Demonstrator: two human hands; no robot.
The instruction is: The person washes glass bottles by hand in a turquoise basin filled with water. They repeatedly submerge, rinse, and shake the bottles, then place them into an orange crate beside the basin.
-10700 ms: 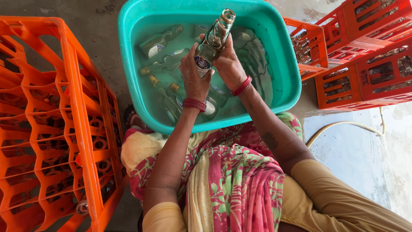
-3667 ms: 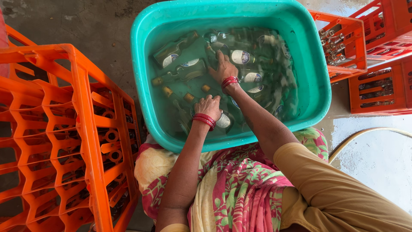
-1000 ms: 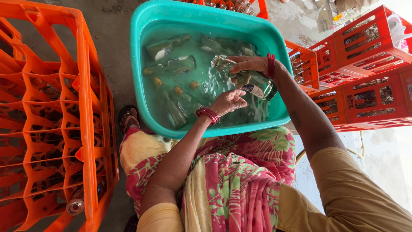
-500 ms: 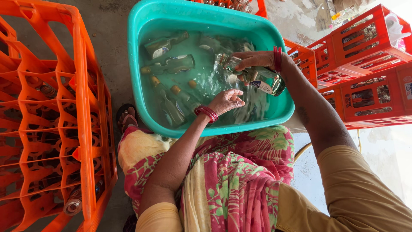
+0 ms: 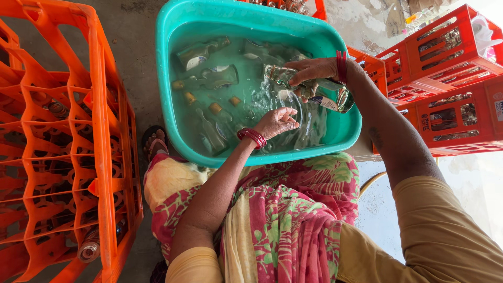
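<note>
Our right hand [image 5: 314,71] grips the clear glass bottle [image 5: 319,91] lying above the water at the teal tub's [image 5: 173,105] 3 o'clock. Our left hand [image 5: 275,121], loosely curled and empty, hovers at 6 o'clock. We judge a two-handed grip safer on wet glass.

A single camera, worn on the person's head, looks steeply down and slightly forward over the lap. It sits close: the round-cornered teal plastic tub of water [image 5: 181,112] fills the upper middle of the frame, the orange plastic bottle crate [image 5: 105,157] is cut off at the left edge, and the red plastic crates [image 5: 461,68] run out at the upper right. No second view overlaps it.
</note>
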